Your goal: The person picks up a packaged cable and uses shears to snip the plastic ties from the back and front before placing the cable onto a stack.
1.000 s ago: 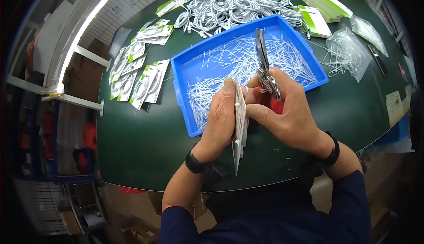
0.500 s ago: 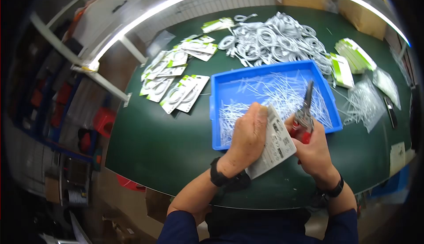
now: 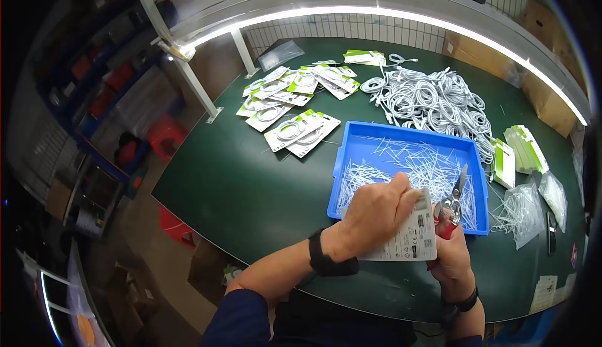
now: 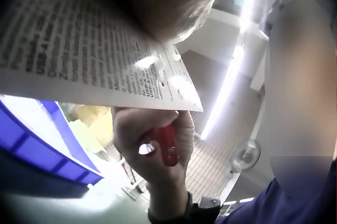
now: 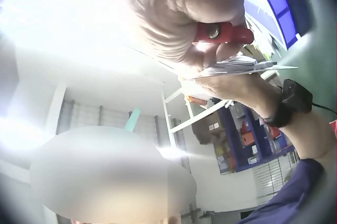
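Observation:
My left hand (image 3: 376, 212) grips a printed packaging card (image 3: 419, 239) near its upper edge, fingers curled over it. Dense text covers the card's back in the left wrist view, with small white bits poking through near one corner. On the card's other side, grey cable (image 5: 239, 66) shows in the right wrist view. My right hand (image 3: 453, 259) holds red-handled snips (image 3: 454, 204), blades pointing up and away. Its fingers lie right at the card's edge. A blue tray (image 3: 407, 128) of thin white ties (image 3: 401, 159) sits just beyond both hands.
Carded cables (image 3: 291, 130) lie in a group at the left. Behind the tray is a heap of coiled cables (image 3: 433, 99). At the right are stacked green-white cards (image 3: 503, 164), plastic bags of ties (image 3: 523, 212) and a black-handled knife (image 3: 551, 233). A lamp bar crosses overhead.
The card has turned from edge-on to show its printed back. My left hand has shifted over its upper part. The snips stay in my right hand; the head view has swung left.

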`<state>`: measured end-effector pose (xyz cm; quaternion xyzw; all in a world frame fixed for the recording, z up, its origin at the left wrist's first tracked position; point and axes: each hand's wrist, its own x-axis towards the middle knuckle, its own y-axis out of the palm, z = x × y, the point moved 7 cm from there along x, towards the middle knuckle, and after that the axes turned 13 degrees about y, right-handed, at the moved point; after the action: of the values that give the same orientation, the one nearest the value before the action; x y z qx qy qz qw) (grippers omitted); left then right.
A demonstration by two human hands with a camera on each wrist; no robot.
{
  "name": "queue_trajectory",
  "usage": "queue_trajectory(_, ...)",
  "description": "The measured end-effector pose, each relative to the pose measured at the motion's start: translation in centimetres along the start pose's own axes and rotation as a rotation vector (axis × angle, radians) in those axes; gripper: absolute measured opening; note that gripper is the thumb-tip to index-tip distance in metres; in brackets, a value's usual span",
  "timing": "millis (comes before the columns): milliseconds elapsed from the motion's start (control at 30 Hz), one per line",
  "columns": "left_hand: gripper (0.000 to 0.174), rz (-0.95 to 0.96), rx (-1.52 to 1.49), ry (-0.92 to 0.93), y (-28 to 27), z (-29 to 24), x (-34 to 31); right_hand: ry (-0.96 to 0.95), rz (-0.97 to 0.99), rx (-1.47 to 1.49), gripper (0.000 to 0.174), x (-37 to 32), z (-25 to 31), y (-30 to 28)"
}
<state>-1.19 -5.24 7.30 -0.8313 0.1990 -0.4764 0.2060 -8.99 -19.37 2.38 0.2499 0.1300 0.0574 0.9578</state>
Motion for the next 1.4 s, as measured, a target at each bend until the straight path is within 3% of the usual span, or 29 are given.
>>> queue_trajectory(133,0.026,-0.044,0.218,0.297,-2.8,-3.1,-0.3,0.088,0.116,0.057,0.043,-0.5,-0.7,1.6)
queue_trajectory(267,0.027,-0.057,0.233,0.347,-4.5,-3.5,-0.8,0.089,0.201,0.153,0.041,-1.4,-0.6,2.6)
queue_trajectory(367,0.03,-0.09,0.417,0.113,-8.3,2.0,-2.8,-0.034,0.363,0.328,0.044,-3.9,2.3,3.2)
queue_trajectory(433,0.031,-0.159,0.4,-0.037,-12.0,4.6,-5.4,-0.167,0.208,0.113,0.04,-4.7,4.1,2.7)
queue_trajectory(467,0.032,-0.148,0.532,0.026,-13.8,5.5,-7.1,-0.219,0.108,0.016,0.038,-4.9,4.7,2.4)
queue_trajectory(500,0.032,-0.192,0.449,-0.143,-16.0,6.0,-8.2,-0.174,0.047,0.037,0.035,-4.6,4.5,1.8)
queue_trajectory(533,0.036,-0.259,0.54,-0.075,-18.0,6.5,-10.0,-0.129,-0.023,0.058,0.032,-3.9,4.4,0.9)
queue_trajectory(600,0.046,-0.466,0.178,-0.431,-21.1,8.9,-14.8,-0.03,-0.011,0.116,0.028,-2.0,3.5,-0.9)
queue_trajectory(633,0.048,-0.479,0.17,-0.497,-23.0,9.3,-17.4,-0.023,-0.037,0.079,0.024,-1.2,3.4,-1.5)
queue_trajectory(667,0.05,-0.494,0.174,-0.562,-24.6,9.3,-19.9,-0.013,-0.051,0.044,0.021,-0.3,3.2,-1.8)
queue_trajectory(733,0.048,-0.432,0.563,-0.537,-26.8,6.8,-22.8,0.013,-0.111,0.014,0.025,0.8,2.4,-3.1)
queue_trajectory(800,0.05,-0.438,0.577,-0.576,-28.0,4.7,-25.9,0.058,-0.207,-0.094,0.03,1.8,1.9,-4.2)
queue_trajectory(900,0.049,-0.569,0.443,-0.794,-29.9,2.6,-32.0,0.003,-0.354,-0.378,0.037,2.5,2.2,-5.1)
queue_trajectory(1000,0.048,-0.337,0.792,-0.711,-33.0,1.2,-36.6,0.007,-0.401,-0.447,0.042,3.2,1.9,-5.3)
queue_trajectory(1033,0.045,-0.413,0.786,-0.907,-33.5,0.8,-37.4,0.049,-0.389,-0.419,0.046,3.4,1.6,-5.6)
queue_trajectory(1067,0.044,-0.436,0.827,-0.854,-34.4,1.6,-38.6,0.093,-0.384,-0.394,0.049,3.6,1.2,-6.0)
queue_trajectory(1167,0.04,-0.454,0.762,-0.806,-33.7,3.8,-34.9,0.081,-0.29,-0.344,0.06,3.7,1.1,-5.8)
queue_trajectory(1267,0.031,-0.42,0.613,-0.736,-30.5,7.8,-27.0,0.038,-0.254,-0.523,0.069,3.1,1.6,-4.5)
queue_trajectory(1400,0.019,-0.174,0.59,-0.43,-24.0,13.5,-15.1,-0.098,-0.294,-0.765,0.063,2.8,1.8,-4.8)
